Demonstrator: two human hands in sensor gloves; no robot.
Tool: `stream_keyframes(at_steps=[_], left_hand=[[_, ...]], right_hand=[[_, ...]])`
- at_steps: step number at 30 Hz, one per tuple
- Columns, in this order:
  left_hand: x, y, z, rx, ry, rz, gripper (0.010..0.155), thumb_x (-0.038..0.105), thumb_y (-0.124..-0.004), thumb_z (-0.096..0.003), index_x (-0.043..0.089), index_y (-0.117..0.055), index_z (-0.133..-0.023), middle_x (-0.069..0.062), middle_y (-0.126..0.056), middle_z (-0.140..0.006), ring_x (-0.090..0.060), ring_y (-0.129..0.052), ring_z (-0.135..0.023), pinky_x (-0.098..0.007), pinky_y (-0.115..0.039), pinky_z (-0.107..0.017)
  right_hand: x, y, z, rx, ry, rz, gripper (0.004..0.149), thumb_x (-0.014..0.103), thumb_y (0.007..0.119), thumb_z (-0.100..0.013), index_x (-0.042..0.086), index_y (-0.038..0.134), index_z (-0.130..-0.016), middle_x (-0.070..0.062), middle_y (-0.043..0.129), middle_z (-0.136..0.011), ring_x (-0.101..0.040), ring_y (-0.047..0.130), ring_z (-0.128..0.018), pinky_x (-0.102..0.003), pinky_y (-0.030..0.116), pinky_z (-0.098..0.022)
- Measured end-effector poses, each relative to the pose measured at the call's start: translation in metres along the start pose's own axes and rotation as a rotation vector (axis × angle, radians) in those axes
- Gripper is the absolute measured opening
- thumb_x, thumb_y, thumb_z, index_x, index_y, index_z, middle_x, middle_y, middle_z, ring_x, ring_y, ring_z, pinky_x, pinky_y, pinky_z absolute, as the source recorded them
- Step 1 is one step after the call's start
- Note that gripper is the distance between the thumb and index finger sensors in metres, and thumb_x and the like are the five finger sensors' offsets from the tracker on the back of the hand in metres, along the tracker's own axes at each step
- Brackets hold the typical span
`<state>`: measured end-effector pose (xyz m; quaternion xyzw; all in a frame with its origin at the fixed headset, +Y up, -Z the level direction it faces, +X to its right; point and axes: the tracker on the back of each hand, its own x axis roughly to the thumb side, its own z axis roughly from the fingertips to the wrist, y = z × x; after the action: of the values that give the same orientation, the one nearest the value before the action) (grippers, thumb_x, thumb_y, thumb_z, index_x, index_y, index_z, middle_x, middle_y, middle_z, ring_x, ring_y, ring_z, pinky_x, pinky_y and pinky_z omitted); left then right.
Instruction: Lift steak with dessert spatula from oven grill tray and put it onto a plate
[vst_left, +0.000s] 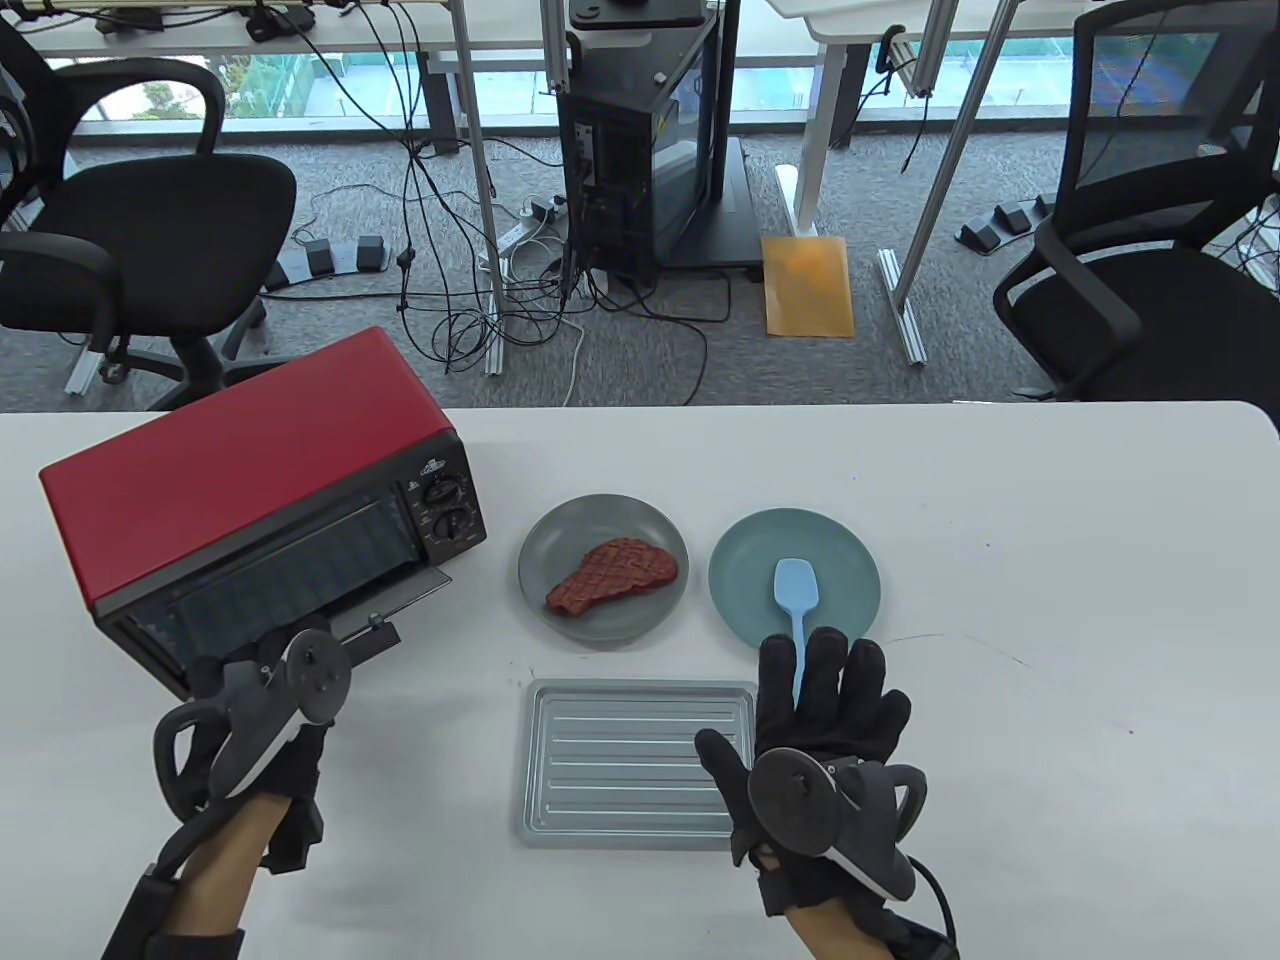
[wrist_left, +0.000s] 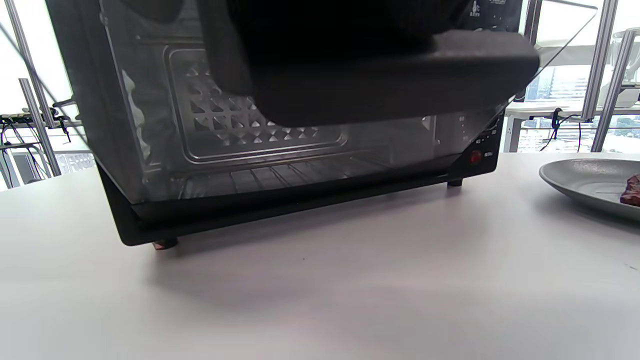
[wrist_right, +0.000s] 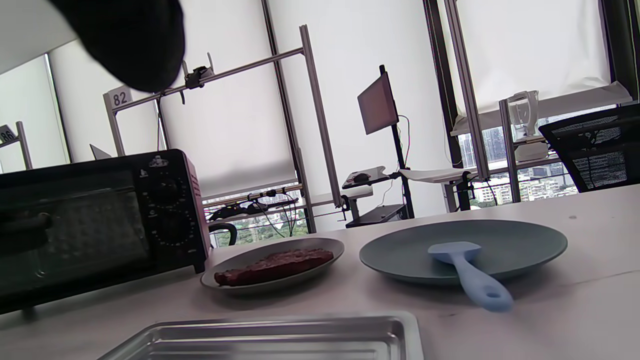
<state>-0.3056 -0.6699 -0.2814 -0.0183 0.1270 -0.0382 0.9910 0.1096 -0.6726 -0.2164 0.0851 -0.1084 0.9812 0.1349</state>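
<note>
The brown steak (vst_left: 612, 575) (wrist_right: 275, 265) lies on the grey plate (vst_left: 600, 515) (wrist_right: 320, 247) at the table's centre. To its right, the light blue dessert spatula (vst_left: 797, 590) (wrist_right: 462, 262) rests on the teal plate (vst_left: 845, 560) (wrist_right: 525, 240), its handle sticking out over the near rim. My right hand (vst_left: 780, 700) hovers flat with fingers spread, just above that handle and not around it. The silver grill tray (vst_left: 630, 760) (wrist_right: 280, 340) sits bare in front of the plates. My left hand (vst_left: 240, 685) is at the oven door handle (wrist_left: 400, 75), with fingers curled over it.
The red toaster oven (vst_left: 250, 460) (wrist_right: 100, 215) stands at the left, angled, its glass door slightly ajar. White tabletop stretches to the right of the teal plate. Office chairs, cables and desks are on the floor beyond the table's far edge.
</note>
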Motion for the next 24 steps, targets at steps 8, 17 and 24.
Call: stream_keyframes(at_steps=[8,17,24], left_hand=[[0.011,0.004,0.0,0.196,0.006,-0.187,0.049,0.042,-0.063,-0.0616,0.032,-0.065,-0.11,-0.014,-0.054,-0.124,-0.045,-0.059,-0.114,-0.066,-0.048,-0.08],[0.014,0.01,-0.007,0.275,0.014,-0.212,0.046,0.036,-0.068,-0.0611,0.029,-0.064,-0.107,-0.01,-0.04,-0.124,-0.041,-0.047,-0.116,-0.067,-0.043,-0.081],[0.014,0.014,-0.015,0.328,0.025,-0.224,0.056,0.034,-0.07,-0.0609,0.031,-0.047,-0.111,-0.011,-0.033,-0.125,-0.042,-0.043,-0.117,-0.067,-0.043,-0.081]], right_hand=[[-0.004,0.001,-0.001,0.005,0.014,-0.019,0.099,0.054,0.074,-0.051,0.006,0.007,-0.106,-0.036,-0.004,-0.1,-0.07,-0.002,-0.087,-0.088,0.016,-0.048],[-0.004,0.001,-0.002,0.017,0.016,-0.021,0.099,0.054,0.074,-0.051,0.006,0.007,-0.106,-0.036,-0.004,-0.1,-0.07,-0.002,-0.087,-0.088,0.016,-0.049],[-0.005,0.001,-0.002,0.025,0.02,-0.026,0.099,0.054,0.074,-0.051,0.006,0.007,-0.106,-0.036,-0.004,-0.1,-0.07,-0.002,-0.087,-0.088,0.016,-0.049]])
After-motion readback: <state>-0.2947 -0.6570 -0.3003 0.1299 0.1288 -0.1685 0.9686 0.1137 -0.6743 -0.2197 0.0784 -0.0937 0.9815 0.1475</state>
